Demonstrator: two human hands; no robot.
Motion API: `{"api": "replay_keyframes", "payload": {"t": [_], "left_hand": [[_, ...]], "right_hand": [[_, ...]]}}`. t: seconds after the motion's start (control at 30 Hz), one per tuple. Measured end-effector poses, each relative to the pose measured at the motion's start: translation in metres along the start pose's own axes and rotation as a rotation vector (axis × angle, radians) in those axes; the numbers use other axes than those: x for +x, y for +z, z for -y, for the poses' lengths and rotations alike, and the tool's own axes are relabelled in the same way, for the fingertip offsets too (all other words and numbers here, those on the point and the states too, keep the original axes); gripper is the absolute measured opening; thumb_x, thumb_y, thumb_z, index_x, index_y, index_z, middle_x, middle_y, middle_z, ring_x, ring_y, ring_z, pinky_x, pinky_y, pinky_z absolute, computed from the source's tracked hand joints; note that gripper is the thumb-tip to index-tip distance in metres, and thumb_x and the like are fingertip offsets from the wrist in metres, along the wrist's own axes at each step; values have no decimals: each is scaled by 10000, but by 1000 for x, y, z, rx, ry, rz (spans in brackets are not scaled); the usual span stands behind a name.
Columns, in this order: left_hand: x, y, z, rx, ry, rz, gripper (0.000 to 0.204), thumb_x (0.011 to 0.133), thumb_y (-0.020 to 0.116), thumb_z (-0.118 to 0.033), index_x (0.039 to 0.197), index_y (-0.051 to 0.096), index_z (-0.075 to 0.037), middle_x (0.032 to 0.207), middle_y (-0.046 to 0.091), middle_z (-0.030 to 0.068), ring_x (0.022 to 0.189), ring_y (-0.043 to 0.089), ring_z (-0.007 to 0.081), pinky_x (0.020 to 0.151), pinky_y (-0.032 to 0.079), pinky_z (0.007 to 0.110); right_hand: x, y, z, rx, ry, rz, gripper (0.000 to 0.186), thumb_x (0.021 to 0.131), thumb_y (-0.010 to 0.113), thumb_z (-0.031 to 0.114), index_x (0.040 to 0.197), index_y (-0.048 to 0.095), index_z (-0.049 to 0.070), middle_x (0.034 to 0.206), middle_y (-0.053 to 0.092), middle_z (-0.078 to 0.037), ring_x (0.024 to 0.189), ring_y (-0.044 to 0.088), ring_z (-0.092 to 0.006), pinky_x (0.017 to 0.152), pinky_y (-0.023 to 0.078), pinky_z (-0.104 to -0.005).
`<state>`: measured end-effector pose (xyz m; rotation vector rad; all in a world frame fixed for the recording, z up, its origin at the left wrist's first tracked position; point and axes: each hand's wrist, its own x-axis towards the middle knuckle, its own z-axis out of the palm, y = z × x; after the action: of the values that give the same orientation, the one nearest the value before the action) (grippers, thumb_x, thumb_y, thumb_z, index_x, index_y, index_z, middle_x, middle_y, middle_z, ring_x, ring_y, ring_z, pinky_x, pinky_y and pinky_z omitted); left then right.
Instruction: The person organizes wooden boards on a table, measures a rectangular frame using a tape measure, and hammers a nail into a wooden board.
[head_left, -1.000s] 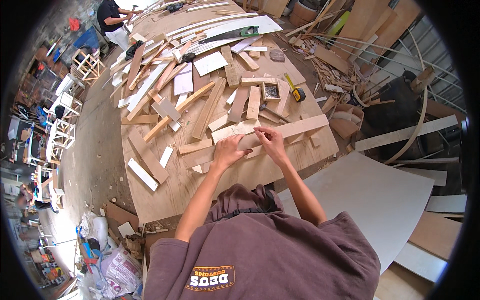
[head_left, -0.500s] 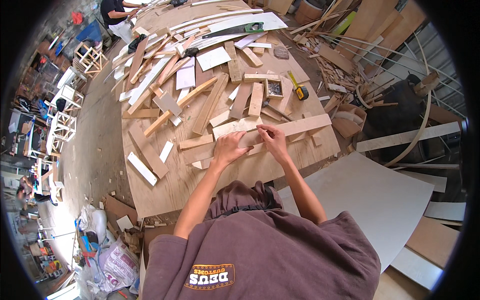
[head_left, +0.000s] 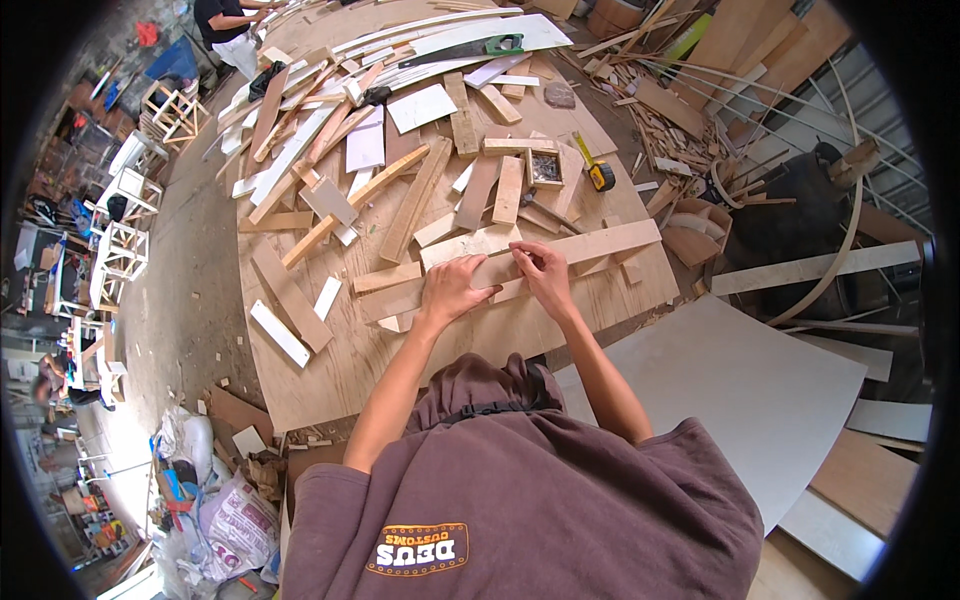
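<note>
A long wooden board (head_left: 615, 241) lies across the near part of the plywood worktable (head_left: 330, 390), over other wood pieces. My left hand (head_left: 455, 290) is closed over it left of the middle, fingers on the far side and thumb on the near side. Just to the right, my right hand (head_left: 543, 275) has its fingertips pinched together at the board's upper face; whatever they hold is too small to make out. Beyond the hands lie a hammer (head_left: 552, 217), a small wooden box (head_left: 530, 177) of dark bits that look like nails, and a yellow tape measure (head_left: 600, 175).
Offcuts (head_left: 415, 200) and long strips crowd the table's middle and far side. A handsaw (head_left: 505, 44) with a green handle rests on them. Another person (head_left: 228, 30) stands at the far left. A large pale sheet (head_left: 720, 400) leans at my right; bags (head_left: 235, 520) lie at lower left.
Both hands keep their places on the board, with only slight finger movement. The whole view has shifted slightly.
</note>
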<state>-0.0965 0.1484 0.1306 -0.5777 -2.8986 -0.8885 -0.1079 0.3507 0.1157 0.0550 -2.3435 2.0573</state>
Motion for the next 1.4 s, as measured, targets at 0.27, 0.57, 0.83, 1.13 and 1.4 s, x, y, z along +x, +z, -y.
{"api": "replay_keyframes", "payload": {"t": [0.27,0.57,0.83,1.13,1.4], "left_hand": [[-1,-1,1,-41,5,-1,644,733,822,-472,1191,685,-41,1138,722,125,1028,697,288,879,553,395],[-3,0,0,-17,31,-7,638,739,822,-457,1203,675,-45,1132,717,122,1034,690,282,880,549,395],[-5,5,2,9,20,11,627,738,825,-442,1199,664,-49,1116,719,117,1012,694,284,861,554,399],[-4,6,5,-24,20,11,669,746,810,-492,1214,665,-37,1132,716,137,1010,696,313,861,559,415],[-5,5,7,-18,12,22,691,744,816,-498,1227,664,-27,1153,713,145,1024,693,324,878,558,422]], "right_hand": [[0,2,-9,10,9,-17,186,985,675,134,1106,741,9,746,594,51,646,508,-19,551,389,-196],[-2,2,-13,-40,-4,-43,186,989,670,134,1111,741,14,723,590,53,632,501,-15,543,385,-197],[-7,3,-4,-43,14,-63,164,955,666,54,1085,743,-11,921,684,-19,662,541,-30,589,451,-215],[-5,4,-13,42,16,-60,172,971,666,83,1098,737,-8,849,648,10,662,546,-26,577,432,-205],[-5,6,-10,10,0,-51,169,959,669,56,1093,740,-18,923,684,-19,679,579,-39,603,468,-214]]}}
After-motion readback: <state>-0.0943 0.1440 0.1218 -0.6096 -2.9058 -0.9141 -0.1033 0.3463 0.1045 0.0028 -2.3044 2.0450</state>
